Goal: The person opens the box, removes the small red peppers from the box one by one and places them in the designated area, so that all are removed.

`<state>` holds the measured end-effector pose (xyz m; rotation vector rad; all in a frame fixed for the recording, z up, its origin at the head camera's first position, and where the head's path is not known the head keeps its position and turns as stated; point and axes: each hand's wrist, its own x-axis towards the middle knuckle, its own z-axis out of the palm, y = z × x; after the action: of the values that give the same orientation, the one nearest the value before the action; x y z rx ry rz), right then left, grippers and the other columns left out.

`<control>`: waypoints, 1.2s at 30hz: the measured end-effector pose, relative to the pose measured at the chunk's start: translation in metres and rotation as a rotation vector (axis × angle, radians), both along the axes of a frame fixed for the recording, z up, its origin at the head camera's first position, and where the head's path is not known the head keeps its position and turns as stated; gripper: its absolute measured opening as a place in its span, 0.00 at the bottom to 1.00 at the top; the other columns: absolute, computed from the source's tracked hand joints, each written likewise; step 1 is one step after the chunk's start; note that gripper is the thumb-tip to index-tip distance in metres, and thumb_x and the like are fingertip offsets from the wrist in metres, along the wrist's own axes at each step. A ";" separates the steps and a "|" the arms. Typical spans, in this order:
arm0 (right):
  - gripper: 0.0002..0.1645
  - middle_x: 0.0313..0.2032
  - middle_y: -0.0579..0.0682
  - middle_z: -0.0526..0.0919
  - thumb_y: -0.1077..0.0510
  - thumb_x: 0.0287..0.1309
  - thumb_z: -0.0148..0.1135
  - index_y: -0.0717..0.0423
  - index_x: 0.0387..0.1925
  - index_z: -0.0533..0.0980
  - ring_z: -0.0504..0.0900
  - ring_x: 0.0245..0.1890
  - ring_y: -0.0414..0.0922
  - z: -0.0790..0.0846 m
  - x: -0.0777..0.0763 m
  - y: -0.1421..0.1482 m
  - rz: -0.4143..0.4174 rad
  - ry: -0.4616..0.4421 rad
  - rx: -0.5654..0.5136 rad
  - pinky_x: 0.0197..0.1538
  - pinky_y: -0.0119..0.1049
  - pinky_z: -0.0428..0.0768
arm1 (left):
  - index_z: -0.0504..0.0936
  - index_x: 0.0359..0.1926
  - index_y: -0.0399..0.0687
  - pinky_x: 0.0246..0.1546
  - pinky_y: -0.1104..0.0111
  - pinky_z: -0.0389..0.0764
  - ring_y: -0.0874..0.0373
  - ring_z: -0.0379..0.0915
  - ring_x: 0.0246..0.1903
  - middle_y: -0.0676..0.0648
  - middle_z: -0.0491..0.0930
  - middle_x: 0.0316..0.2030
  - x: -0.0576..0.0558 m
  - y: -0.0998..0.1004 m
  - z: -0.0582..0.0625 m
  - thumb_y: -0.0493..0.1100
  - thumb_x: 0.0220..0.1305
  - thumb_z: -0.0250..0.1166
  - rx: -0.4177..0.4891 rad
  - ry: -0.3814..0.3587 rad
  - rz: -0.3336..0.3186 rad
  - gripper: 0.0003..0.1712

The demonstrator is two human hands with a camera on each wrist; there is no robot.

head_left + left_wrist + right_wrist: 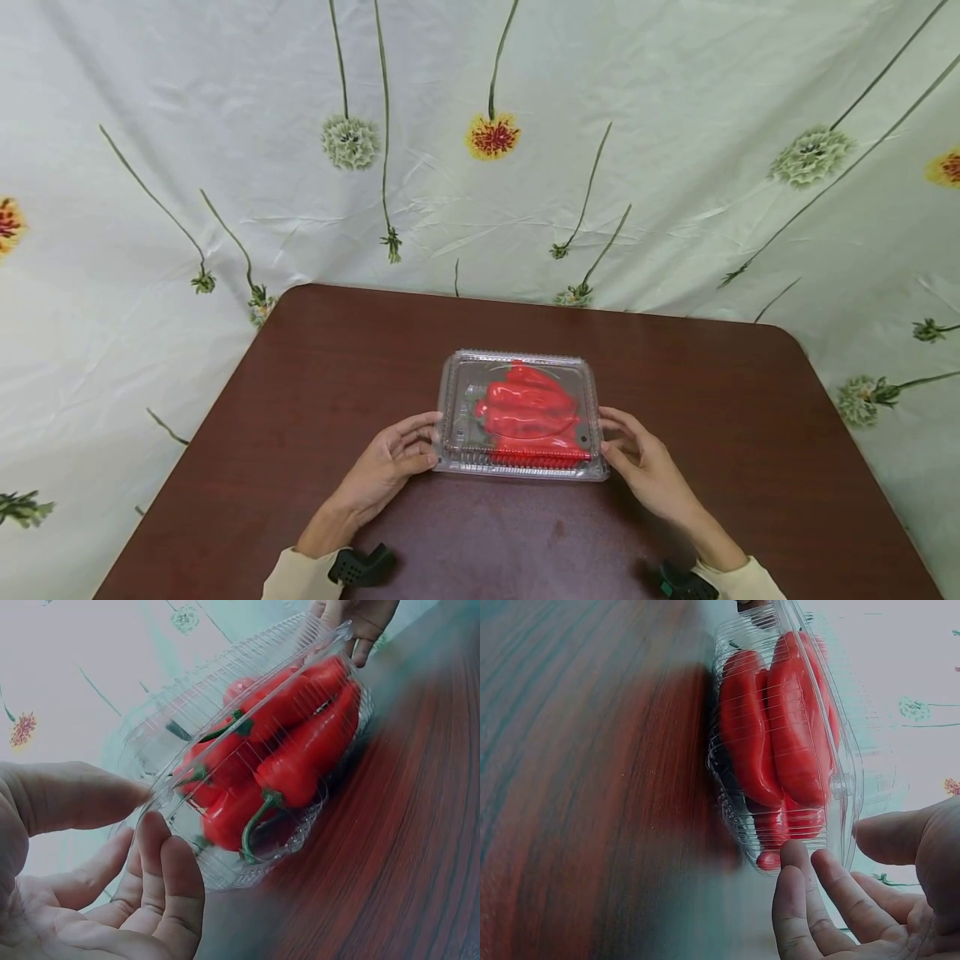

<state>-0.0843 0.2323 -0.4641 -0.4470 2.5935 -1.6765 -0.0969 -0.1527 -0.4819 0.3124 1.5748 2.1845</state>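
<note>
Head view had the left hand (386, 467) pinching the left edge of a clear plastic container (517, 476) between thumb and fingers, while the right hand (648, 475) pinched the opposite edge the same way, so the two of them held it from both sides. From where I stood, the container was near the middle of the table (360, 358), though I couldn't tell whether its base touched the wood. Several glossy red peppers (528, 408) were heaped inside under the see-through lid (472, 375), bunched more toward the right, and a few green stems (253, 820) pointed toward the left hand. Past the wrists, each with a dark device (362, 567) strapped on, came cream sleeves (300, 577). Behind the reddish-brown table hung a pale cloth (247, 67) printed with long-stemmed flowers (492, 137).
</note>
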 end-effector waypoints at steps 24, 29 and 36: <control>0.29 0.57 0.67 0.78 0.70 0.66 0.60 0.65 0.67 0.66 0.84 0.42 0.33 -0.001 0.000 0.000 -0.008 -0.025 -0.001 0.39 0.29 0.80 | 0.68 0.65 0.24 0.43 0.75 0.77 0.67 0.75 0.39 0.52 0.76 0.48 0.008 0.009 0.007 0.32 0.66 0.64 -0.213 0.063 0.114 0.29; 0.29 0.52 0.64 0.82 0.66 0.65 0.63 0.60 0.66 0.69 0.84 0.43 0.35 0.000 0.002 -0.002 -0.063 -0.020 0.031 0.40 0.29 0.80 | 0.76 0.62 0.35 0.45 0.75 0.75 0.64 0.71 0.44 0.46 0.64 0.63 0.009 0.009 0.007 0.34 0.65 0.67 -0.348 0.156 0.193 0.25; 0.28 0.68 0.64 0.67 0.68 0.64 0.63 0.61 0.65 0.71 0.81 0.49 0.33 -0.004 -0.001 -0.002 -0.045 0.074 -0.025 0.47 0.25 0.80 | 0.73 0.68 0.45 0.36 0.76 0.72 0.59 0.63 0.41 0.43 0.70 0.56 0.008 0.010 0.008 0.31 0.61 0.68 -0.432 0.273 0.246 0.33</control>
<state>-0.0852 0.2308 -0.4677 -0.4628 2.6565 -1.7409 -0.0884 -0.1429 -0.4736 0.3027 2.2898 1.9572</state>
